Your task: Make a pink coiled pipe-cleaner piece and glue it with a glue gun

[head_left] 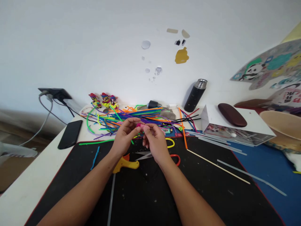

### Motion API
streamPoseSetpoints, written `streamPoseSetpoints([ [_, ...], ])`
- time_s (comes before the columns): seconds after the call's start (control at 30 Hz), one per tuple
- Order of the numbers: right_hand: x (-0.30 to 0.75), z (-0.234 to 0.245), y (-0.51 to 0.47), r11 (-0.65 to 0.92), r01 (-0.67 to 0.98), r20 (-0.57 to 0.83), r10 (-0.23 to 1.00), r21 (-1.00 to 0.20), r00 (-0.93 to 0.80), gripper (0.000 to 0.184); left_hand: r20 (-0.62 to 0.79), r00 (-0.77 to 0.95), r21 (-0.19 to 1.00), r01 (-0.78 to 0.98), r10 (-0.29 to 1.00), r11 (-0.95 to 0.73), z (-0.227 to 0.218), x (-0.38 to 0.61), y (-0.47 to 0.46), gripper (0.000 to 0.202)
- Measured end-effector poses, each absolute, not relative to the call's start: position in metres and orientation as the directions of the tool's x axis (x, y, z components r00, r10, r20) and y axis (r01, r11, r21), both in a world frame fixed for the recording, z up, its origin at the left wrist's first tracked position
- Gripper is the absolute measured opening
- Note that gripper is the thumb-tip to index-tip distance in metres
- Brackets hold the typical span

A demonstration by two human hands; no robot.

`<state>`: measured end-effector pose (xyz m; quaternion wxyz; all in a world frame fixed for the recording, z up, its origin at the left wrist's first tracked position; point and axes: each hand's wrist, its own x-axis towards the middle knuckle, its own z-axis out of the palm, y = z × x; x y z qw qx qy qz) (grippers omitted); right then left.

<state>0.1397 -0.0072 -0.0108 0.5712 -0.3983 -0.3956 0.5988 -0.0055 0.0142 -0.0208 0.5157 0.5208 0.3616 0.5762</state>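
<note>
Between my two hands is a small pink piece that looks like coiled pipe cleaner (141, 125). My left hand (123, 136) pinches its left side with thumb and fingertips. From the other side, the thumb and forefinger of my right hand (157, 142) grip it too. Part of the piece is hidden by my fingers. Under my right hand lie scissors (175, 156), with one yellow and one red handle loop. A yellow glue gun (128, 164) rests on the mat below my left hand, with a glue stick (111, 201) extending towards me.
A heap of colourful pipe cleaners (141, 114) lies behind my hands. Small figures (105, 100) and a black thermos (195, 95) stand near the wall. At left is a phone (70, 134); at right, a white box (240, 125) and a wooden stick (218, 166) on the black mat (199, 188).
</note>
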Motion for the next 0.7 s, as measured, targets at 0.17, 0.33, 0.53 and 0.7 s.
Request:
streamPoseSetpoints([
  [0.17,0.1395,-0.0109,-0.0070,-0.035,-0.365,-0.025,0.999,-0.930,-0.032,0.038,0.216,0.062,0.956,-0.219,0.974,-0.198,-0.0206,-0.0045,0.0145,0.030],
  [0.33,0.1391,-0.0113,-0.0068,-0.034,-0.369,-0.024,0.999,-0.929,-0.032,0.038,0.210,0.061,0.948,-0.257,0.976,-0.188,-0.0177,-0.0031,0.0146,0.033],
  [0.53,0.1405,-0.0118,-0.0061,-0.023,-0.377,-0.014,1.000,-0.926,-0.026,0.035,0.205,0.071,0.934,-0.314,0.976,-0.173,-0.0147,-0.0012,0.0142,0.036],
  [0.7,0.1409,-0.0125,-0.0061,-0.021,-0.368,-0.013,1.000,-0.929,-0.025,0.035,0.211,0.079,0.929,-0.327,0.974,-0.174,-0.0158,-0.0013,0.0146,0.037],
])
